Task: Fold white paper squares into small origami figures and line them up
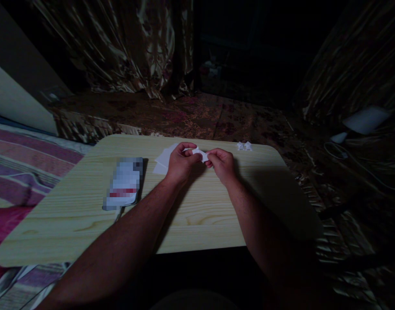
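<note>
Between my hands, over the far half of the wooden table, is a small folded piece of white paper (201,155). My left hand (181,162) pinches its left side between thumb and fingers. My right hand (222,163) grips the right end, thumb on top. The fingers hide parts of the paper's folds. White paper sheets (161,162) lie flat on the table just left of my left hand, partly covered by it. Two small folded white paper shapes (244,146) stand side by side near the far edge, to the right of my right hand.
A phone (124,183) with a cable plugged into its near end lies on the table (197,219), left of my left forearm. A striped bed cover (29,159) is at the left. Beyond are curtains (158,47) and, at the right, a lamp (365,119) with a cord.
</note>
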`<action>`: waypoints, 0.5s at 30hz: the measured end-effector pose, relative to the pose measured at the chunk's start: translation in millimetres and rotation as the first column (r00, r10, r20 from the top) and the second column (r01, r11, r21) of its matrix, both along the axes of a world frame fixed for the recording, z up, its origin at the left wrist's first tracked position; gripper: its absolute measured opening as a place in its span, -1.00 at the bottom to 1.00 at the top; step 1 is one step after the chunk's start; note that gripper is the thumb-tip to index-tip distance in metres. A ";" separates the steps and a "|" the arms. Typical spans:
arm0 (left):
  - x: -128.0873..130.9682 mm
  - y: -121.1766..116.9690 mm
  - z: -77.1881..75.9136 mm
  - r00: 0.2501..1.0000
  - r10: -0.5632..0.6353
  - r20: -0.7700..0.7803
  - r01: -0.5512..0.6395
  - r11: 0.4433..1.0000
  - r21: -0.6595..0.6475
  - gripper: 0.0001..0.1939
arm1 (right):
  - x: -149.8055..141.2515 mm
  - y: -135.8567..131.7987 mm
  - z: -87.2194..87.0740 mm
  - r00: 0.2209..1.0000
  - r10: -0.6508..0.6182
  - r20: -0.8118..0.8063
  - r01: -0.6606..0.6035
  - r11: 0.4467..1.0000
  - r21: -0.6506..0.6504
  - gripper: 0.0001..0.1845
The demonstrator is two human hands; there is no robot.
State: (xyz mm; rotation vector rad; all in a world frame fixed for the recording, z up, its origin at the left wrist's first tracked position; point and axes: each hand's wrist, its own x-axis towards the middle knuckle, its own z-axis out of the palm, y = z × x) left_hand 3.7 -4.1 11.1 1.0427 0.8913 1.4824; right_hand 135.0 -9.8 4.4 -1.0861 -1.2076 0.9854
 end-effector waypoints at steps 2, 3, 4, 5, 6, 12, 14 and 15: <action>0.0 0.2 0.0 1.000 0.007 -0.007 -0.007 1.000 -0.003 -0.62 | 0.2 -0.5 0.5 1.000 0.010 -0.010 -0.010 1.000 -0.002 -0.83; 0.0 0.4 -0.3 1.000 0.010 -0.012 -0.010 1.000 -0.001 -0.62 | 0.1 -0.7 0.7 1.000 0.011 -0.011 -0.011 1.000 -0.001 -0.83; -0.1 0.7 -0.7 1.000 0.010 -0.019 -0.009 1.000 0.003 -0.62 | -0.1 -0.8 0.9 1.000 0.008 -0.009 -0.008 1.000 0.002 -0.83; -0.1 1.0 -1.2 1.000 0.007 -0.025 -0.007 1.000 0.010 -0.62 | -0.4 -0.8 1.1 1.000 0.002 -0.006 -0.002 1.000 0.007 -0.83; 0.0 1.2 -1.7 1.000 0.004 -0.029 -0.003 1.000 0.019 -0.63 | -0.7 -0.8 1.2 1.000 -0.005 0.000 0.005 1.000 0.012 -0.83; 1.0 -0.1 -1.8 1.000 -0.013 -0.027 0.014 0.999 0.029 -0.61 | -0.2 0.2 0.8 0.999 -0.029 0.039 0.027 0.997 0.066 -0.87; 1.0 -1.0 -1.5 0.999 -0.027 -0.032 0.028 0.999 0.032 -0.61 | 0.2 -0.1 1.2 0.998 -0.039 0.055 0.035 0.997 0.070 -0.88; 0.8 -1.4 -1.4 0.999 -0.028 -0.041 0.030 0.999 0.032 -0.61 | 0.3 -0.4 1.5 0.997 -0.043 0.059 0.039 0.997 0.067 -0.88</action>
